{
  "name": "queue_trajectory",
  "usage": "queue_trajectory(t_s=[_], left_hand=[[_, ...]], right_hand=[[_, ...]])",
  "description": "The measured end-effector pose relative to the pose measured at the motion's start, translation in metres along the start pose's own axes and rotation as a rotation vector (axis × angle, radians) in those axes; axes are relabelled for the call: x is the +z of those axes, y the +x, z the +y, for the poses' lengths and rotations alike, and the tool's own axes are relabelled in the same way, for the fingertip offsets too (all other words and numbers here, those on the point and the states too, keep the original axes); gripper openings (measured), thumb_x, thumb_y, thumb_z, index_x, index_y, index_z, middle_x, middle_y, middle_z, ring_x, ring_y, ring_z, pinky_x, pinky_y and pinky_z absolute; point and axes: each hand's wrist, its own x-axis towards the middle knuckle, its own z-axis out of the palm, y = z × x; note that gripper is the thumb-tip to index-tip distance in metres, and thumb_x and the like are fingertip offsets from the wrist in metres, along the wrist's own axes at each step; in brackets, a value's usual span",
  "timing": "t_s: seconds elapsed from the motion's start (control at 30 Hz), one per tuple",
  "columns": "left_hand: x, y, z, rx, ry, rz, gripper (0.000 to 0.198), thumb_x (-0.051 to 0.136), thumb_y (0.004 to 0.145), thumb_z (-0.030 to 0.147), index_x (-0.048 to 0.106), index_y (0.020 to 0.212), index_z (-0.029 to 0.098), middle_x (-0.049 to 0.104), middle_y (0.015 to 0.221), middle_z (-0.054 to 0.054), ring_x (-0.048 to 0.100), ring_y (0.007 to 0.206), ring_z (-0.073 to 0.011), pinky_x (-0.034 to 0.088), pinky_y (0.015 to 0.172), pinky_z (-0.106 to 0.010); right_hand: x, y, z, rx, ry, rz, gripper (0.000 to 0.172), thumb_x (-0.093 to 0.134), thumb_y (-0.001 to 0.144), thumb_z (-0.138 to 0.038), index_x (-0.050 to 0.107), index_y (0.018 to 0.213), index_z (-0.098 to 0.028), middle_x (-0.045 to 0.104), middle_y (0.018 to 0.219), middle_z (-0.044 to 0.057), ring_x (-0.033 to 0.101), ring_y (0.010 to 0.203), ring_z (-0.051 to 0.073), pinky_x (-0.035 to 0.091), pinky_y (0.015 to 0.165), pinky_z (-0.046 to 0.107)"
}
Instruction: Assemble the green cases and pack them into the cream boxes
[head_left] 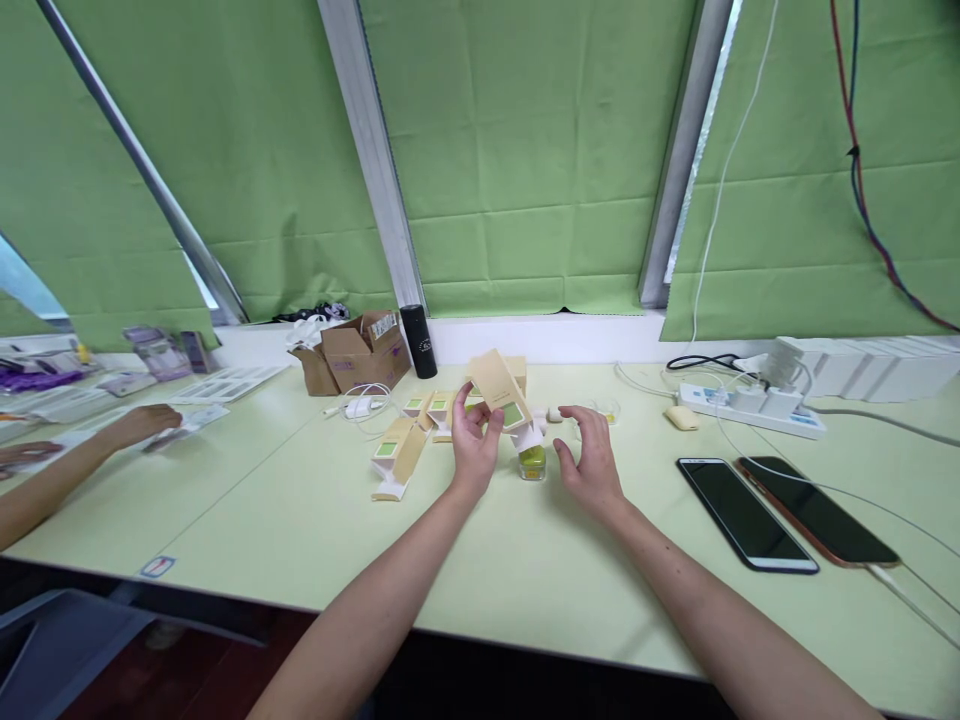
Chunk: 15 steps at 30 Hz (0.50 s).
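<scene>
Box point(495, 383) tilted in the left hand point(474, 445), above a green bottle point(532, 465)

Left thumb and fingers pinch the box, its white flap point(527, 437) hanging by the upright bottle on the table point(540, 560); contact is hard to judge. The right hand point(592, 463), fingers parted and holding nothing, is just beside it. Good handling means gripping the card lightly and steadying the bottle against tipping.

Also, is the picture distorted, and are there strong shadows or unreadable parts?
In the head view, metal posts lean outward at the top, suggesting wide-angle distortion; shadows on the table look soft; print on the beige carton in the left hand is too small to read.
</scene>
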Motion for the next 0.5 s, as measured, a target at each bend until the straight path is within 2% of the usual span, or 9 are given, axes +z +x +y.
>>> queue_trajectory(t_s=[0.1,0.27,0.5], left_hand=[[0.002,-0.001,0.005,-0.076,-0.029,0.006,0.086,0.079,0.08,0.062,0.038,0.144,0.021,0.075,0.097,-0.008,0.074,0.095,-0.0231,0.055,0.088,-0.035],[0.006,-0.004,0.01,-0.153,-0.087,-0.034,0.084,0.083,0.077,0.061,0.04,0.137,0.022,0.077,0.094,-0.008,0.076,0.092,-0.0237,0.055,0.087,-0.035],[0.011,-0.007,0.013,-0.213,-0.085,-0.1,0.08,0.083,0.075,0.061,0.04,0.131,0.022,0.076,0.084,-0.004,0.074,0.081,-0.0212,0.053,0.077,-0.03]], right_hand=[[0.0,-0.001,-0.001,0.007,0.027,-0.012,0.041,0.053,0.093,-0.022,0.049,0.134,-0.026,0.06,0.127,0.013,0.054,0.12,0.033,0.048,0.101,0.057],[-0.001,0.0,-0.006,-0.011,0.085,-0.037,0.044,0.052,0.094,-0.021,0.048,0.138,-0.027,0.057,0.129,0.013,0.054,0.124,0.033,0.05,0.103,0.057],[-0.002,-0.001,-0.016,-0.047,0.232,-0.085,0.052,0.052,0.094,-0.017,0.045,0.145,-0.03,0.047,0.138,0.013,0.062,0.114,0.027,0.056,0.102,0.054]])
